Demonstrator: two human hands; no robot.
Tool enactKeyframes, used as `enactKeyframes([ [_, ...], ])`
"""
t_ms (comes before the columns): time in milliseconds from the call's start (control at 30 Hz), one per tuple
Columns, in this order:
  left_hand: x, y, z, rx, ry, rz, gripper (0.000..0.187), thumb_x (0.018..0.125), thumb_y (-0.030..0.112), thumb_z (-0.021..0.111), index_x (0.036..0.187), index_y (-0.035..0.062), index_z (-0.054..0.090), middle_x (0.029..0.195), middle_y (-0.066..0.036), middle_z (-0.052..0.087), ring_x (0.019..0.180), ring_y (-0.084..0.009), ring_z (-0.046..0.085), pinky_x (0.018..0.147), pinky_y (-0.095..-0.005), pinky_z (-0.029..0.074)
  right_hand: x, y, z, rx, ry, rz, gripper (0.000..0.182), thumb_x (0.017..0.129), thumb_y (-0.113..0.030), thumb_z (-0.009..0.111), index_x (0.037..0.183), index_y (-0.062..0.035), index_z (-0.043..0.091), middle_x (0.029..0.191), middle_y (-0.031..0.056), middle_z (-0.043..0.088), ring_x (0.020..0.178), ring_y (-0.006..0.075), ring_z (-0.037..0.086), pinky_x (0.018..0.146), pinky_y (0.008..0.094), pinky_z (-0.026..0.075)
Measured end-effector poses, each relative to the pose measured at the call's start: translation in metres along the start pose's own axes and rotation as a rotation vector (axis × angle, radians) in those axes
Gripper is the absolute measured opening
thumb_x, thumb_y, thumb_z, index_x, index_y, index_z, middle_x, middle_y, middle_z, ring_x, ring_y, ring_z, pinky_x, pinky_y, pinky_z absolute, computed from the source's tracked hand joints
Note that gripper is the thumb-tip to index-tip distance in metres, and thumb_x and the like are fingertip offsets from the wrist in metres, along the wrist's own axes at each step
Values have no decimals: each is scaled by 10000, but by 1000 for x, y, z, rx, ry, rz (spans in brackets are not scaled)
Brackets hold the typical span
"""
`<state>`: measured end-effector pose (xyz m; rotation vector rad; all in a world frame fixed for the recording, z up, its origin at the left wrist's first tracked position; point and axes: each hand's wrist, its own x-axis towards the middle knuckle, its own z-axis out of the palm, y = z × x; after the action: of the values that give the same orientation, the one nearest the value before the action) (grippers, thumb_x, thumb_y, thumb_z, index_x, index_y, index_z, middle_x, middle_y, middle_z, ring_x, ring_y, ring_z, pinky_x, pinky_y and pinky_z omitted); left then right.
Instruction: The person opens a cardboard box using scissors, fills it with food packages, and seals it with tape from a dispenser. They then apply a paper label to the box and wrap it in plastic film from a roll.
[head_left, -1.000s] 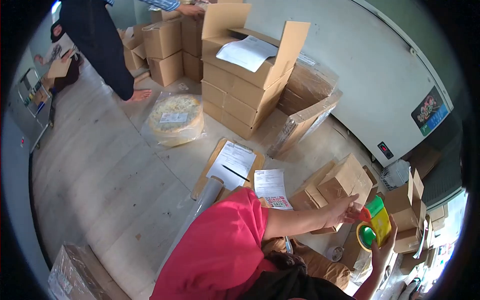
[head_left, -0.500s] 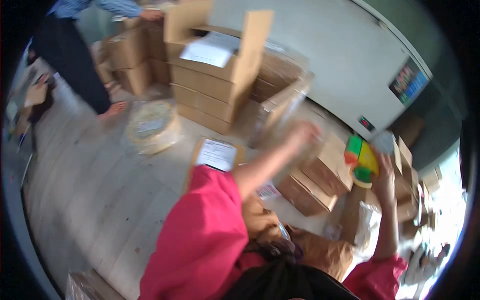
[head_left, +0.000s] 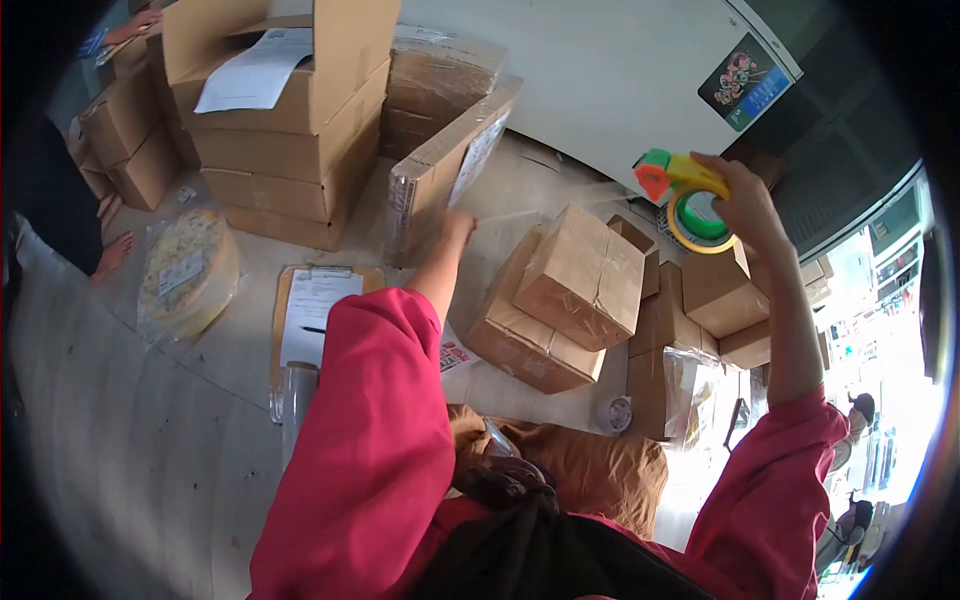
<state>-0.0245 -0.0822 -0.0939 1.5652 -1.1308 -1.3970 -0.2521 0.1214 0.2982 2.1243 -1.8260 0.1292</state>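
Note:
My right hand grips a yellow tape dispenser with green and orange parts, held up at the right above the boxes. A strip of clear tape runs taut from it to my left hand. That hand is closed on the tape's end, its fingers right at a flat, plastic-wrapped carton standing on edge. Between and below my hands, a closed cardboard box sits on another box.
Tall stacked boxes carry a paper sheet. A plastic-wrapped round bundle and a clipboard with a pen lie on the floor. Behind stands a white cabinet. Another person's bare foot shows at left; more boxes stand right.
My left hand has moved left, away from the dispenser, drawing out a strip of tape. My right hand has raised the dispenser. The view has swung to the right.

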Motion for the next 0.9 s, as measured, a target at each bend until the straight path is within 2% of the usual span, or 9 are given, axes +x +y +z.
enactKeyframes([
  [67, 93, -96, 65, 257, 26, 58, 93, 686, 93, 620, 734, 27, 665, 680, -136, 633, 563, -238, 607, 514, -383, 476, -10, 20, 29, 13, -66, 26, 578, 691, -20, 579, 1237, -200, 516, 926, 169, 562, 896, 336, 578, 807, 412, 457],
  [100, 155, -161, 75, 294, -147, -171, 127, 729, 219, 639, 701, 100, 602, 546, -66, 492, 408, -194, 405, 399, -370, 331, -22, 25, 43, 1, -95, 25, 619, 668, -25, 618, 1253, -190, 501, 970, 173, 562, 974, 333, 560, 838, 401, 448],
  [133, 151, -173, 126, 489, -461, -113, 216, 791, 240, 587, 854, 51, 671, 754, -149, 648, 671, -259, 640, 610, -425, 498, -36, 48, 68, 97, -179, 75, 641, 659, -56, 676, 1261, -174, 493, 1032, 168, 563, 1050, 329, 534, 877, 398, 432],
  [200, 15, -107, 85, 91, -504, -270, 250, 772, 331, 631, 847, 93, 641, 732, -63, 574, 618, -202, 529, 559, -358, 441, -70, 73, 119, 317, -185, 122, 609, 688, -157, 722, 1255, -146, 498, 1129, 163, 560, 1081, 324, 526, 915, 403, 415],
  [367, -40, -110, 64, 266, -97, -108, 277, 810, 309, 579, 953, 74, 615, 846, -123, 587, 753, -274, 545, 686, -385, 437, -100, 66, 168, 690, 42, 171, 589, 615, 137, 477, 1172, -44, 530, 1084, 173, 580, 1066, 268, 550, 888, 340, 439],
  [567, -57, -83, 56, 524, 86, 261, 343, 867, 276, 500, 1111, 47, 577, 1016, -212, 607, 955, -382, 569, 878, -424, 432, -106, 56, 165, 651, 138, 184, 637, 592, 187, 427, 1167, -62, 542, 1047, 169, 562, 1019, 330, 551, 874, 362, 442],
  [700, -110, 71, 35, -29, 60, 982, 398, 812, 154, 533, 1185, 15, 511, 1087, -181, 584, 1057, -312, 533, 945, -390, 399, -107, 56, 163, 606, 142, 200, 589, 611, 148, 447, 1158, -50, 540, 1054, 176, 565, 1020, 330, 550, 889, 342, 426],
  [800, -184, 155, 53, 493, -334, 1301, 666, 804, 447, 574, 1288, 14, 423, 1317, -149, 453, 1260, -305, 378, 1029, -400, 313, -108, 55, 159, 627, 123, 209, 616, 592, 155, 453, 1165, -55, 540, 1044, 184, 563, 1004, 349, 546, 883, 357, 430],
  [900, -202, 120, 87, 1029, -401, 1118, 923, 753, 699, 445, 1371, 27, 304, 1424, -154, 305, 1344, -328, 211, 1080, -455, 198, -109, 60, 160, 684, 101, 177, 653, 584, 128, 498, 1200, -86, 530, 1060, 182, 558, 1023, 343, 538, 883, 377, 427],
])
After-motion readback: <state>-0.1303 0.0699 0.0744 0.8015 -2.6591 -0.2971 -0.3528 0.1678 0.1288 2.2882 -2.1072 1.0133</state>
